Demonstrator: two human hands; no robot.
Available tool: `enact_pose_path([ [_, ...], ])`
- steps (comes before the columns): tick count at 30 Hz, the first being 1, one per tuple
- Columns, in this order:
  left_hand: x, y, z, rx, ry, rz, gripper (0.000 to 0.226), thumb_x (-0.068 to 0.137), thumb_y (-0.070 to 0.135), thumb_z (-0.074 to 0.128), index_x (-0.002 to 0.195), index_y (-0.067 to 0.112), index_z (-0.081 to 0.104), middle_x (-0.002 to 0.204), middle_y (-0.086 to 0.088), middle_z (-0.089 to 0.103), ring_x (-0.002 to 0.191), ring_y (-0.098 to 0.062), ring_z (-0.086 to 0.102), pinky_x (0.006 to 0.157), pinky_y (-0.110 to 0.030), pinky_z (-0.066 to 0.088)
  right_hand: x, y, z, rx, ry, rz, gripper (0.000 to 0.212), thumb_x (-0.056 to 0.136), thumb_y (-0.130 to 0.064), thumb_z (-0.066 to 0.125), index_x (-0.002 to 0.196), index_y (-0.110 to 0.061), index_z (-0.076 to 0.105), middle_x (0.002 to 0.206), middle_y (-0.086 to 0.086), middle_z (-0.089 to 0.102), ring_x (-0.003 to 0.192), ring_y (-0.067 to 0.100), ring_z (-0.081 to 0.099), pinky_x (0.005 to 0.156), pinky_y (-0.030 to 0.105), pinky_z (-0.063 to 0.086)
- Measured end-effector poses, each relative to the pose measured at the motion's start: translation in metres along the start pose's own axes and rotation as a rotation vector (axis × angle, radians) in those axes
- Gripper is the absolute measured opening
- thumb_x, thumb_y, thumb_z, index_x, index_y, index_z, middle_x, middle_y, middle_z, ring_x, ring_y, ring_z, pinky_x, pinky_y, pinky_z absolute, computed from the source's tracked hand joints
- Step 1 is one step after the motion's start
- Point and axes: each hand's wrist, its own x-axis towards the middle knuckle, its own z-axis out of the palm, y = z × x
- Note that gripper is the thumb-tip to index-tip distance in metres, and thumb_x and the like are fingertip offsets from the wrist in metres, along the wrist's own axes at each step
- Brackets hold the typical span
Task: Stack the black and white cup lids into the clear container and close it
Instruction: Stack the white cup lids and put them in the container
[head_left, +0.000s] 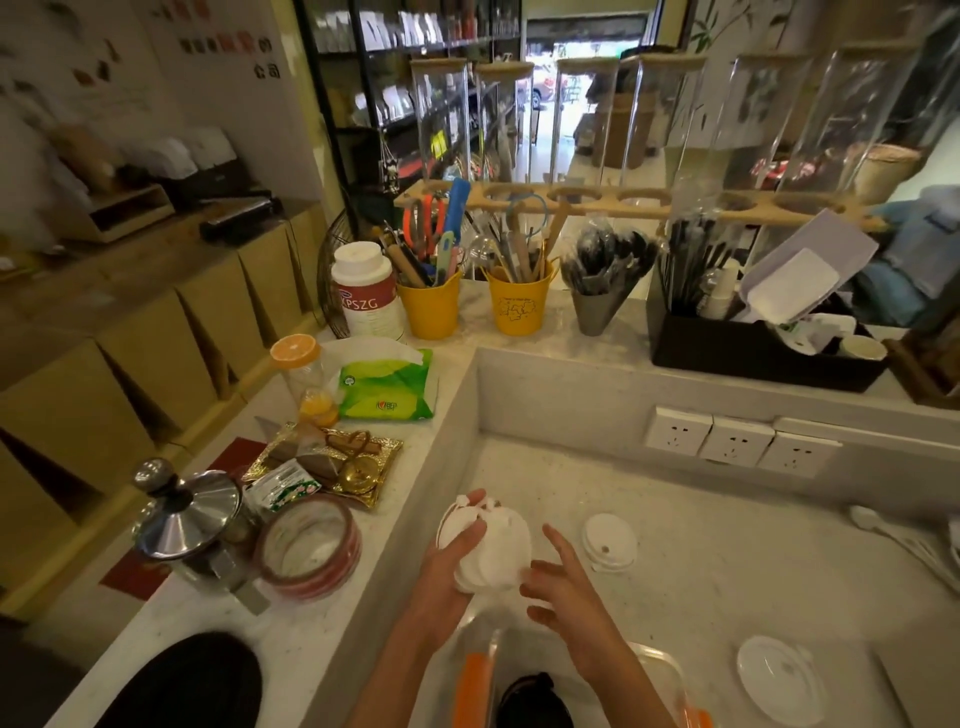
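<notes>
- The stack of white cup lids (491, 551) is held above the near end of the sunken surface (701, 571), just over the clear container (660, 670), which appears to have black lids (530, 696) already inside.
- The left hand (447, 577) has its fingers wrapped around the stack; the right hand (566, 587) is spread loose at its side, steadying rather than gripping.
- To do this well, the person should square the lids between both palms, then lower them in level.
- Two loose white lids (609, 540) (779, 680) lie further right, yet to be gathered.
</notes>
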Motion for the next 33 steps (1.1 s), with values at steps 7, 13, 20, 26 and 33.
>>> enact_pose_path([
  [7,-0.002,0.004,0.006,0.076,-0.053,-0.043,0.047,0.087,0.025,0.072,0.133,0.022,0.063,0.128,-0.014,0.070,0.122,-0.039,0.064,0.090,-0.047,0.058,-0.016,-0.010,0.006,-0.217,-0.135,-0.190,0.076,0.085,-0.046,0.072,0.150,-0.036,0.033,0.136,-0.006,0.052,0.106,0.009,0.068,0.081,0.027,0.060],
  [13,-0.007,0.005,0.017,0.165,0.054,0.060,0.062,0.081,0.053,0.071,0.135,0.025,0.060,0.140,-0.009,0.063,0.128,-0.030,0.061,0.105,-0.054,0.051,-0.011,-0.012,-0.002,-0.243,0.041,-0.219,0.070,0.079,-0.054,0.073,0.141,-0.038,0.043,0.119,-0.007,0.059,0.097,0.010,0.069,0.066,0.017,0.057],
  [20,-0.009,-0.004,0.023,0.096,-0.040,-0.003,0.079,0.071,0.072,0.071,0.136,0.029,0.060,0.133,-0.002,0.069,0.123,-0.036,0.064,0.089,-0.046,0.060,-0.012,-0.008,0.010,-0.455,0.036,-0.336,0.080,0.064,-0.070,0.073,0.134,-0.047,0.044,0.119,-0.013,0.054,0.088,0.008,0.067,0.068,0.018,0.056],
  [26,-0.011,-0.010,0.022,0.178,-0.132,0.011,0.094,0.068,0.071,0.074,0.146,0.026,0.047,0.145,-0.003,0.058,0.127,-0.037,0.061,0.106,-0.061,0.048,-0.011,-0.009,0.002,-0.508,0.021,-0.294,0.092,0.058,-0.077,0.069,0.139,-0.041,0.046,0.114,-0.013,0.060,0.088,0.007,0.069,0.074,0.021,0.056],
  [33,-0.004,-0.013,0.042,0.121,-0.103,-0.029,0.091,0.068,0.070,0.076,0.140,0.019,0.055,0.141,-0.009,0.061,0.118,-0.034,0.067,0.098,-0.052,0.055,-0.017,-0.011,-0.010,-0.537,0.087,-0.317,0.085,0.071,-0.062,0.073,0.146,-0.035,0.042,0.120,-0.009,0.056,0.092,0.006,0.066,0.078,0.021,0.054],
])
